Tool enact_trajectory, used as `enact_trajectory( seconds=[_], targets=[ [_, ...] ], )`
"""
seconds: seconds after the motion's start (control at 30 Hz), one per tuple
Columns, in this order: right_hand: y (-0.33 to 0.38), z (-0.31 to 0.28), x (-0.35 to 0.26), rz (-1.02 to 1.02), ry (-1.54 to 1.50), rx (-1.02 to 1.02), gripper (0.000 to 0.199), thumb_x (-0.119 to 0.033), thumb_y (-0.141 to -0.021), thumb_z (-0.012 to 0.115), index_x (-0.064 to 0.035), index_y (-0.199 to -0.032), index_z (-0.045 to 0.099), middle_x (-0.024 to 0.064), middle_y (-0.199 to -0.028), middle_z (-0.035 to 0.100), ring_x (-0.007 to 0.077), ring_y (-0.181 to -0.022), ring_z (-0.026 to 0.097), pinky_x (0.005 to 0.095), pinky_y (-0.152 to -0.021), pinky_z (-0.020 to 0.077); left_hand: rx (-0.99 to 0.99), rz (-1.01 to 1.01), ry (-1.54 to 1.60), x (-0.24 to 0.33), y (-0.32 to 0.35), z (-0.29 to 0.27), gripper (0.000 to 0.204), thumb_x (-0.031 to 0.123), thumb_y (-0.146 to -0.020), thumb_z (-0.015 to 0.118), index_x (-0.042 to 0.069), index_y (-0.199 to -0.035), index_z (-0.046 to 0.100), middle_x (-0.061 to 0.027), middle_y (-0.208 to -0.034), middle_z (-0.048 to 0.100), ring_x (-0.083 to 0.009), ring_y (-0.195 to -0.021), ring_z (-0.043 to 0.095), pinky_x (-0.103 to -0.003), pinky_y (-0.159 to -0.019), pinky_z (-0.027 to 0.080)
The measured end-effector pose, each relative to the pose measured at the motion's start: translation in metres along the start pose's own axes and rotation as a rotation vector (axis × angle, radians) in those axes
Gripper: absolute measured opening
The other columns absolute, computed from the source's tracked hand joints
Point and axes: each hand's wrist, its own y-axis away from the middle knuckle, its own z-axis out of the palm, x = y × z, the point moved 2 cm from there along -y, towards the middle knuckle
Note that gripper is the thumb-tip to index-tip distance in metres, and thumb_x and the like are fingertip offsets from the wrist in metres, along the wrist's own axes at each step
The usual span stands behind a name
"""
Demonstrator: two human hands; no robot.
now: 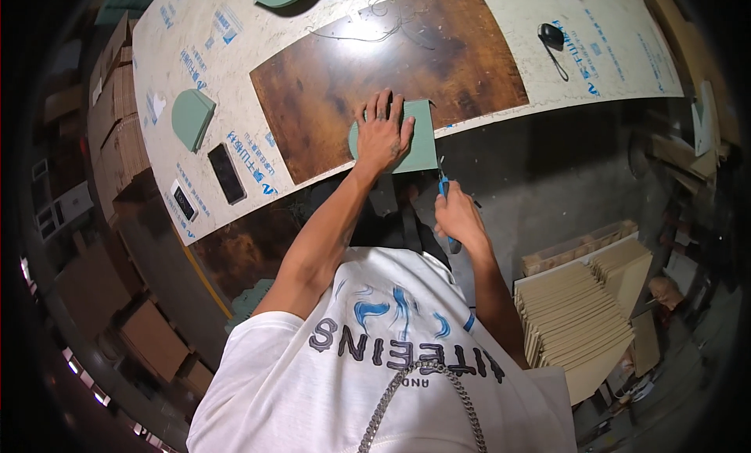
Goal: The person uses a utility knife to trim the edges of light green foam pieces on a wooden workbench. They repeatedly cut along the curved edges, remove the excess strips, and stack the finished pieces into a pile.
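Observation:
My left hand point(382, 136) lies flat with fingers spread on a light green piece point(421, 136). That piece is rounded at its left end and straight along its right edge, and it juts past the table's near edge. In my right hand point(461, 214) is a blue-handled hand tool point(444, 187) with a narrow metal tip; whether it is pliers or snips, I cannot tell. Its tip is close to the lower right corner of the green piece, and contact between them is unclear. My fingers hide part of the handles.
A brown board point(313, 101) with loose thin wire or thread covers part of the white table point(227, 85). More green pieces point(192, 118), a dark phone point(227, 174), a small labelled box point(184, 201) and a black corded object point(551, 37) lie there. Stacked panels point(575, 316) stand lower right.

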Motion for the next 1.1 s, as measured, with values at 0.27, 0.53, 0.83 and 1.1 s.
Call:
enact_trajectory(
  seconds=[0.27, 0.53, 0.83, 1.1],
  targets=[
    [-0.002, 0.010, 0.006, 0.055, 0.024, -0.031, 0.027, -0.018, -0.100, 0.047, 0.0093, -0.100, 0.044, 0.0221, -0.063, 0.064, 0.0302, -0.049, 0.066, 0.0417, -0.051, 0.0549, -0.064, -0.042, -0.050, 0.000, -0.002, 0.006, 0.055, 0.042, -0.102, 0.046, 0.011, -0.147, 0.048, -0.0190, -0.159, 0.033, -0.0367, -0.147, 0.028, -0.060, -0.116, 0.016],
    [-0.011, 0.020, 0.020, 0.055, 0.070, -0.011, 0.022, -0.017, -0.102, 0.046, 0.0041, -0.098, 0.040, 0.0241, -0.068, 0.064, 0.0320, -0.053, 0.067, 0.0437, -0.050, 0.0544, -0.102, -0.052, -0.044, -0.001, -0.003, 0.007, 0.057, 0.044, -0.102, 0.046, 0.011, -0.148, 0.049, -0.0199, -0.162, 0.030, -0.0371, -0.149, 0.026, -0.060, -0.117, 0.015],
    [-0.031, 0.025, 0.026, 0.025, 0.043, 0.043, 0.022, -0.017, -0.103, 0.047, 0.0037, -0.099, 0.040, 0.0246, -0.066, 0.064, 0.0375, -0.055, 0.067, 0.0481, -0.052, 0.0535, -0.185, -0.072, -0.078, 0.000, -0.003, 0.008, 0.057, 0.046, -0.105, 0.039, 0.016, -0.153, 0.040, -0.0162, -0.165, 0.025, -0.0342, -0.153, 0.018, -0.057, -0.120, 0.011],
    [-0.022, 0.029, 0.046, -0.020, 0.114, 0.066, 0.025, -0.019, -0.102, 0.049, 0.0045, -0.106, 0.042, 0.0341, -0.087, 0.066, 0.0560, -0.091, 0.060, 0.0609, -0.080, 0.0473, -0.208, -0.094, -0.097, -0.002, -0.004, 0.009, 0.060, 0.047, -0.105, 0.037, 0.017, -0.156, 0.036, -0.0144, -0.166, 0.021, -0.0328, -0.154, 0.014, -0.057, -0.121, 0.010]
  ],
)
